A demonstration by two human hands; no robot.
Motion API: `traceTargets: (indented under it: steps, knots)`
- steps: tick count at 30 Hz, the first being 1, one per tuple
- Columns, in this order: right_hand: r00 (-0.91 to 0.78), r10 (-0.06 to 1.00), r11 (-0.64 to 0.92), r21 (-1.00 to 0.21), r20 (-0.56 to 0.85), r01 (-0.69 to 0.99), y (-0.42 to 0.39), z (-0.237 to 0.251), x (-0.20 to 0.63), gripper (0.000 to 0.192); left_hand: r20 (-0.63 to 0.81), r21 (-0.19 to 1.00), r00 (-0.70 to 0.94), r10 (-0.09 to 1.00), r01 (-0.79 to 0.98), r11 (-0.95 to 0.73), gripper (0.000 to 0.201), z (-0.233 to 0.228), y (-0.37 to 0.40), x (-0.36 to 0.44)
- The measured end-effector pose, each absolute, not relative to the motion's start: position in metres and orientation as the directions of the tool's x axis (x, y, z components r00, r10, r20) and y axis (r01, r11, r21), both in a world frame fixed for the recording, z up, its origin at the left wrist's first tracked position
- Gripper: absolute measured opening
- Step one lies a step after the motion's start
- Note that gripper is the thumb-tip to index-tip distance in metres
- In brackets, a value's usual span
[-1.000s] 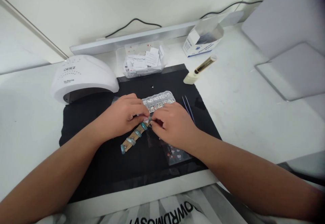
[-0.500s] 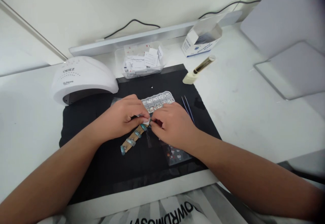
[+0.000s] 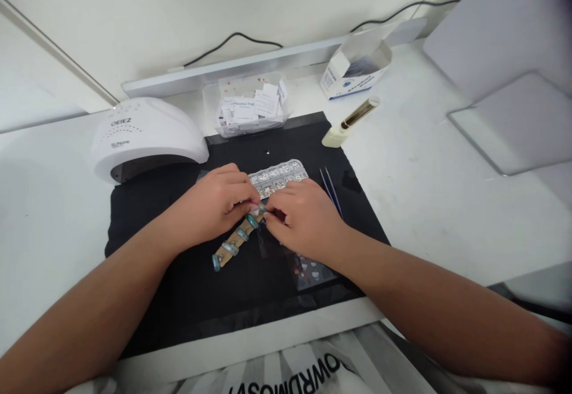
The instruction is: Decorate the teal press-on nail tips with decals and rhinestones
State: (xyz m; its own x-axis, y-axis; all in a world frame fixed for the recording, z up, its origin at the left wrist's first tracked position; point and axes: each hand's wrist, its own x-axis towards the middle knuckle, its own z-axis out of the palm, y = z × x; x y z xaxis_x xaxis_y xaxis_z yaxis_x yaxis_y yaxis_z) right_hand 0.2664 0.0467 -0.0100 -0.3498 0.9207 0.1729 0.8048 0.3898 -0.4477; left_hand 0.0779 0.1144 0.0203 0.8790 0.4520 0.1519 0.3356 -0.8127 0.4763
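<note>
My left hand (image 3: 230, 197) is closed in a pinch on a small white wipe (image 3: 255, 210) at the upper end of a tan strip (image 3: 236, 240). Several glossy teal false nails (image 3: 230, 248) sit crosswise along that strip. One more false nail (image 3: 262, 208) shows between my two hands. My right hand (image 3: 301, 215) has its thumb and forefinger pressed together at this nail's right side, seemingly steadying it. The fingertips hide part of both the wipe and the nail. Just behind my hands lies a clear compartment case of rhinestones (image 3: 277, 174).
On the black mat (image 3: 179, 298) are blue tweezers (image 3: 331, 192) and a sticker sheet (image 3: 315, 273). A white nail lamp (image 3: 149, 137) stands left. Behind are a tub of alcohol pads (image 3: 252, 126) and an opened box (image 3: 355, 78). A gold-capped bottle (image 3: 335, 136) stands right.
The white wipe has shifted slightly down and left between my left fingers, baring the end nail. My right hand has hardly moved.
</note>
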Motion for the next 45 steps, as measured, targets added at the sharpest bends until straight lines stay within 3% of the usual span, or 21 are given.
traceTargets:
  steps: [7, 13, 45]
  knots:
    - [-0.347, 0.919, 0.394, -0.445, 0.187, 0.805, 0.0466, -0.011, 0.2658, 0.023, 0.177, 0.506, 0.881, 0.439, 0.301, -0.808, 0.012, 0.021, 0.1087, 0.082]
    - [-0.344, 0.918, 0.397, -0.44, 0.198, 0.805, 0.0451, -0.0114, 0.2657, 0.022, 0.099, 0.445, 0.861, 0.499, 0.41, -0.796, 0.009, 0.0168, 0.1069, 0.0828]
    - [-0.338, 0.919, 0.393, -0.421, 0.202, 0.817, 0.0459, -0.0095, 0.2651, 0.02, 0.124, 0.446, 0.867, 0.483, 0.386, -0.808, 0.012, 0.0194, 0.1161, 0.0762]
